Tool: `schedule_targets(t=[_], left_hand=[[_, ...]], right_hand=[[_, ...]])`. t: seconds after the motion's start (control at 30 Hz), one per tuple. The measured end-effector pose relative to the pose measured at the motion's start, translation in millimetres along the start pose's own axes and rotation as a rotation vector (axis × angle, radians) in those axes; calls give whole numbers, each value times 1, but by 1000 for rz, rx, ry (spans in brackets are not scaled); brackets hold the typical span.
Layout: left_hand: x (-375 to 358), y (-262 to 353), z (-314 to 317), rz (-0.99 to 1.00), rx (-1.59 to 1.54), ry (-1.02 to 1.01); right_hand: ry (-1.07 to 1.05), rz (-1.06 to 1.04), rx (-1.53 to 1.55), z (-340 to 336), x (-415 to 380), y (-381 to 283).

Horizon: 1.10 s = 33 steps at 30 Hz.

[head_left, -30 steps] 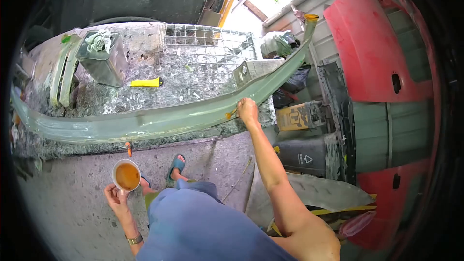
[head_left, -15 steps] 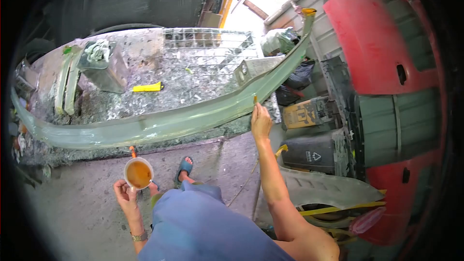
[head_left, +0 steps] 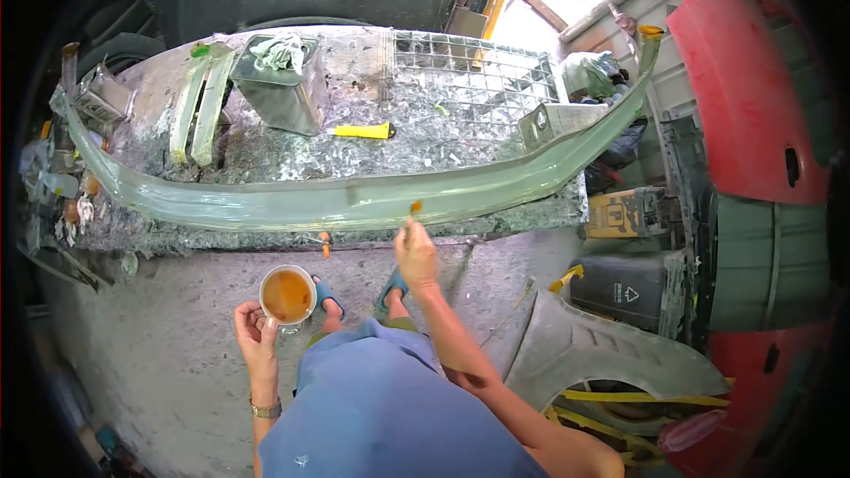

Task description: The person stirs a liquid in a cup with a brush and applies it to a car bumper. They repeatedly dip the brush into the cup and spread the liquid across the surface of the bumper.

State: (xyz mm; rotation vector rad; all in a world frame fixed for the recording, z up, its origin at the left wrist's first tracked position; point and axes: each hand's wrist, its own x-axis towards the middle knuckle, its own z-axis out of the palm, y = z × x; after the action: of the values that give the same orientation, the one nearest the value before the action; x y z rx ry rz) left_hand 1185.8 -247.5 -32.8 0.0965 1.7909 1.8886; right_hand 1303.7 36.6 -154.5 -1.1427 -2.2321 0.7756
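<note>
My left hand (head_left: 256, 336) is closed on the side of a clear plastic cup (head_left: 311, 295) with amber liquid (head_left: 288, 294) inside, low in front of the bench. Closed around a small brush (head_left: 415, 208), my right hand (head_left: 415, 257) stands at the front of a long, curved, pale green body strip (head_left: 292, 204). The brush's amber tip overlaps the strip's glossy, wet-looking middle; its handle is hidden in my fingers. The strip lies along the bench's front, both ends curving up and back.
On the speckled bench (head_left: 354, 88) are a metal can (head_left: 292, 93) with a crumpled cloth, a yellow-handled cutter (head_left: 365, 131), two narrow strips (head_left: 199, 106) and wire mesh (head_left: 478, 71). Red car panels (head_left: 739, 88), a grey fender (head_left: 602, 350) and a dark bin (head_left: 629, 288) stand at right.
My right hand has moved left along the strip with the brush, from its right part to near the middle. The view has turned left; my left hand still holds the cup.
</note>
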Motion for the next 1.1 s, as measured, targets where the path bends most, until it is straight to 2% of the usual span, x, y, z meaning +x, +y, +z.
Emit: schedule_targets(t=[0.2, 0.27, 0.3, 0.37, 0.43, 0.53, 0.6, 0.67, 0.7, 0.77, 0.83, 0.9, 1.03, 1.1], left_hand=[[6, 7, -34, 30, 36, 21], [9, 9, -41, 29, 36, 19], [9, 9, -43, 26, 36, 19], [10, 12, -44, 30, 37, 16], [12, 14, -44, 36, 40, 9], [13, 13, -45, 30, 47, -26], [15, 11, -46, 25, 48, -58], [18, 8, -46, 21, 26, -73], [19, 8, -48, 14, 6, -84], [20, 10, -49, 5, -3, -86], [23, 9, -52, -6, -12, -96], [27, 3, -60, 13, -22, -86], [30, 10, -68, 35, -13, -65], [30, 12, -71, 33, -29, -37]], right_hand=[[-93, -71, 78, 44, -23, -48], [-68, -254, 184, 42, -18, -46], [-66, -257, 183, 38, -15, -43], [-247, 123, 426, 26, -7, -26], [-141, 247, 493, 12, 10, 7], [53, 291, 373, -28, 27, 47], [102, 303, 308, -56, 30, 51], [306, 311, 105, -73, 26, 45], [307, 309, 105, -67, 22, 49], [294, 223, -87, -48, 17, 47], [145, 130, -209, -20, 4, 5], [-7, 104, -151, 18, -10, -23], [-99, -26, -28, 50, -24, -68], [-148, -111, 85, 57, -24, -70]])
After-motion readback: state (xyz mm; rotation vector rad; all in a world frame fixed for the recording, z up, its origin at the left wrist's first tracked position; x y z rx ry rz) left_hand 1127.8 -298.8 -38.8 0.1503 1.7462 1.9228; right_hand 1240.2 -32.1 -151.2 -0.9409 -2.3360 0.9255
